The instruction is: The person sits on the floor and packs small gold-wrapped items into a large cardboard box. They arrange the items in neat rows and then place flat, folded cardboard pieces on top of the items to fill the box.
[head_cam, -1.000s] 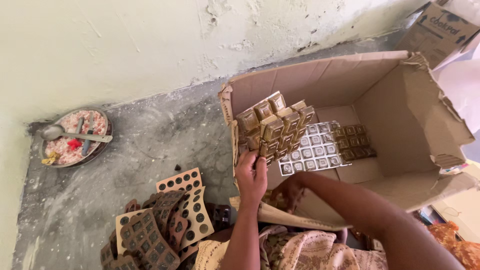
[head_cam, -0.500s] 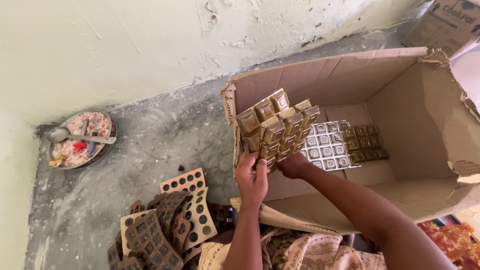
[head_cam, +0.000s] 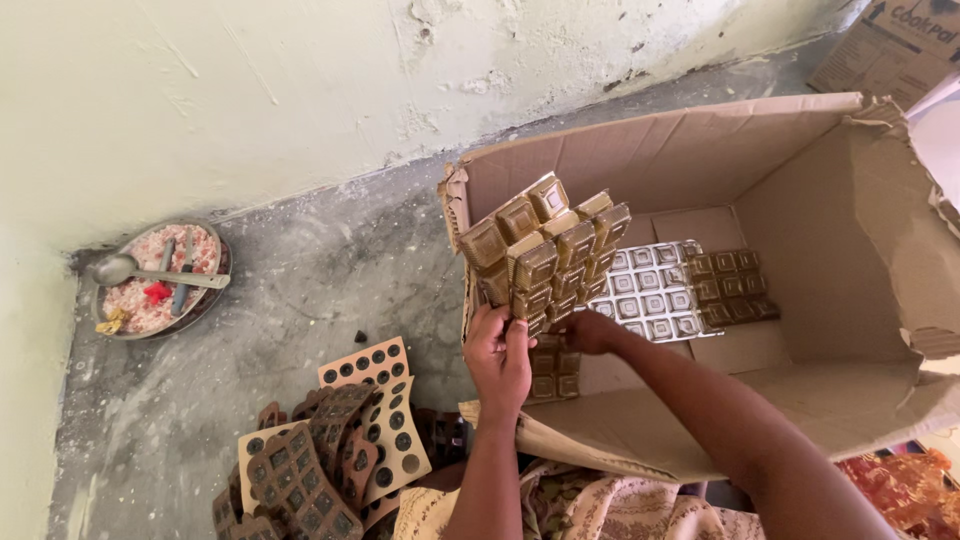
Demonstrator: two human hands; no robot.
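My left hand (head_cam: 499,355) and my right hand (head_cam: 590,331) both grip the lower edge of a stack of gold-coloured moulded trays (head_cam: 542,248) with square pockets, held upright over the near left corner of an open cardboard box (head_cam: 640,165). Inside the box lie a silver tray (head_cam: 650,292) and a gold tray (head_cam: 735,285) flat on the bottom. Another small gold tray (head_cam: 556,368) sits just below my hands inside the box.
A heap of brown and tan punched cards and trays (head_cam: 330,445) lies on the grey floor at lower left. A round metal dish (head_cam: 150,285) with a spoon and pink bits stands by the wall. A second cardboard box (head_cam: 900,45) is at top right.
My right hand came up from low inside the box to the stack's lower edge. The stack shifted slightly left, and a small gold tray now shows beneath it.
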